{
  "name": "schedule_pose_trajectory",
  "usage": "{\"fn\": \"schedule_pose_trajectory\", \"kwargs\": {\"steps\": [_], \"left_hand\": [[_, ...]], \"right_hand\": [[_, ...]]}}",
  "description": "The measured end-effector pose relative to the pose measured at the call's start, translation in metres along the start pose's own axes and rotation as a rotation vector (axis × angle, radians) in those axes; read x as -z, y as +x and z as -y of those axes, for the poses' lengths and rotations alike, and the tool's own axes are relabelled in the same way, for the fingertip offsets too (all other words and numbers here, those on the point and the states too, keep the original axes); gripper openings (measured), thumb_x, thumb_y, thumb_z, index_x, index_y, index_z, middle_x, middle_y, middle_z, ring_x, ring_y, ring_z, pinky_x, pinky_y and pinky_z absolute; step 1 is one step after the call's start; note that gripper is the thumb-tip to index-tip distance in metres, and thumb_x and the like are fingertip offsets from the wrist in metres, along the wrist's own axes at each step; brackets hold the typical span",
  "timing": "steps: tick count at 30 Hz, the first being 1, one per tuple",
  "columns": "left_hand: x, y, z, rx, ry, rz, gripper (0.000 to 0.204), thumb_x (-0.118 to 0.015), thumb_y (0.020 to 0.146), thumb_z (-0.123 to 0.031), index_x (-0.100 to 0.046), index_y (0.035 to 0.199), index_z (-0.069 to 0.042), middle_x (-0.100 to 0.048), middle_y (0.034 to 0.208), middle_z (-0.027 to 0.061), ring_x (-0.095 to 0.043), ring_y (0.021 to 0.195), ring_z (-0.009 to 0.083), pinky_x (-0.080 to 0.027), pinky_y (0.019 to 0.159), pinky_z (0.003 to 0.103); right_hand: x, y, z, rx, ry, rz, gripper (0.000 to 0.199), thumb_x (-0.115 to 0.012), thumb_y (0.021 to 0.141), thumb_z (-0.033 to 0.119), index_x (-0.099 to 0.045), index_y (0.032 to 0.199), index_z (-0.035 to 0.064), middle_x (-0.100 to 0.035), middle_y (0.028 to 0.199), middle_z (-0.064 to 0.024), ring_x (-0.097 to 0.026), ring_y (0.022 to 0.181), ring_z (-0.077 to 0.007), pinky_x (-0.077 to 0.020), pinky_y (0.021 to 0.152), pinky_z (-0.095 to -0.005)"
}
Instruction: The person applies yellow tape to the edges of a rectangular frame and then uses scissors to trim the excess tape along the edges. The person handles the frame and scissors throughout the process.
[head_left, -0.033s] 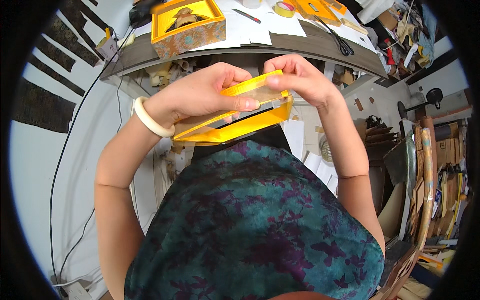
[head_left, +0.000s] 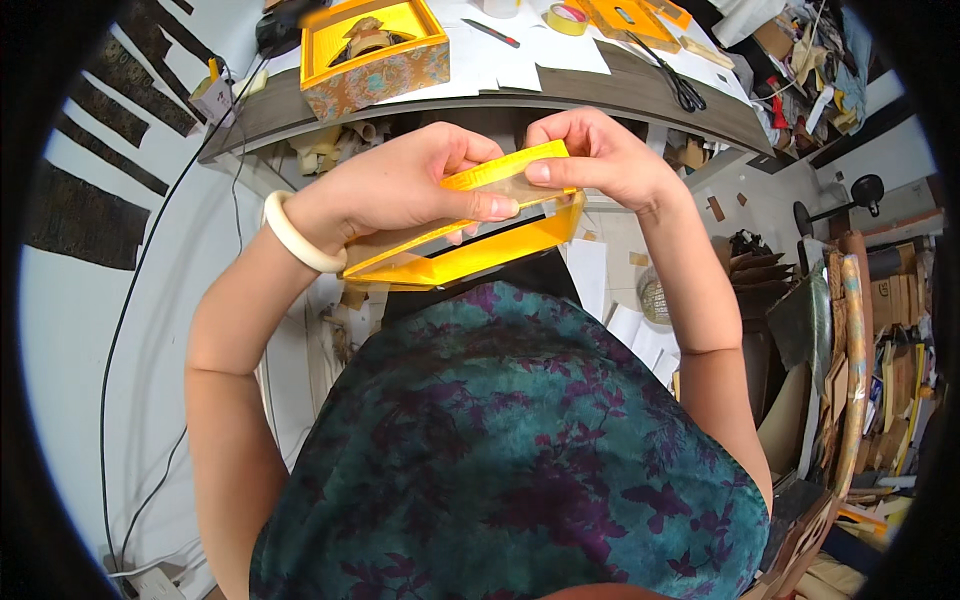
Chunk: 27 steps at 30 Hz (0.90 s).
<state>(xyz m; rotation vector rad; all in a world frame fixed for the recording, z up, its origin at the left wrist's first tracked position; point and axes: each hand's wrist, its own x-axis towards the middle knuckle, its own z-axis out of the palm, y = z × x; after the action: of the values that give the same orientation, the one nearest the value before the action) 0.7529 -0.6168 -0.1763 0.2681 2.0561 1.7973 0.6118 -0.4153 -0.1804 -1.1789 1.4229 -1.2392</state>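
Observation:
Above my lap I hold a yellow open box frame, tilted, with a brownish face and what looks like clear film at its window. My left hand is closed on its left part, thumb on the face near the window and fingers behind. My right hand pinches the upper right corner, its thumb lying on the face just under the yellow rim; its other fingers are curled and partly hidden behind. A pale bangle circles my left wrist.
On the desk ahead stand a patterned box with yellow lining and a figure inside, a utility knife, a tape roll, black scissors and an orange-yellow panel. Stacked boards crowd the right; cables hang left.
My right thumb has shifted slightly down, from the yellow rim onto the face below it. My left hand keeps its grip, and the frame stays nearly still.

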Motion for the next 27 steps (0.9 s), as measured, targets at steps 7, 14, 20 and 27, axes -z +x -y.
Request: {"fn": "schedule_pose_trajectory", "kwargs": {"steps": [7,14,20,27], "left_hand": [[0.055,-0.001,0.002,0.056,0.106,-0.019,0.027,-0.072,0.092,-0.025,-0.066,0.099,0.0,-0.06,0.079,-0.0051,-0.052,0.072,0.0023,-0.042,0.064,0.019],[0.057,0.032,0.018,0.038,0.186,-0.063,0.033,-0.074,0.089,-0.029,-0.066,0.099,0.002,-0.063,0.083,-0.0026,-0.053,0.075,0.0037,-0.043,0.067,0.021],[0.081,0.048,0.045,-0.182,-0.508,-0.2,0.062,-0.03,0.107,-0.048,-0.055,0.125,0.005,-0.068,0.111,0.013,-0.066,0.098,0.0173,-0.053,0.084,0.029],[0.074,0.081,0.027,0.102,-0.412,-0.139,0.035,-0.061,0.092,-0.029,-0.065,0.103,0.004,-0.071,0.09,0.0158,-0.067,0.069,0.0153,-0.053,0.062,0.025]], "right_hand": [[0.052,-0.017,-0.012,0.019,0.117,-0.151,0.017,-0.073,0.089,0.023,-0.067,0.085,0.007,-0.063,0.076,0.0056,-0.054,0.07,-0.0019,-0.0403,0.064,-0.0191],[0.079,-0.007,-0.016,-0.13,-0.081,0.005,0.031,-0.078,0.085,0.019,-0.062,0.107,0.002,-0.068,0.094,0.0,-0.062,0.085,-0.0052,-0.0487,0.077,-0.0202],[0.135,-0.029,-0.068,0.034,0.231,-0.129,0.031,-0.074,0.087,0.012,-0.066,0.115,0.0012,-0.071,0.102,-0.0028,-0.065,0.09,-0.0075,-0.0509,0.081,-0.021],[0.211,-0.024,-0.071,0.023,0.041,-0.282,0.029,-0.065,0.096,0.029,-0.071,0.112,0.0062,-0.072,0.111,-0.0063,-0.065,0.1,-0.0131,-0.0511,0.09,-0.0289]]}}
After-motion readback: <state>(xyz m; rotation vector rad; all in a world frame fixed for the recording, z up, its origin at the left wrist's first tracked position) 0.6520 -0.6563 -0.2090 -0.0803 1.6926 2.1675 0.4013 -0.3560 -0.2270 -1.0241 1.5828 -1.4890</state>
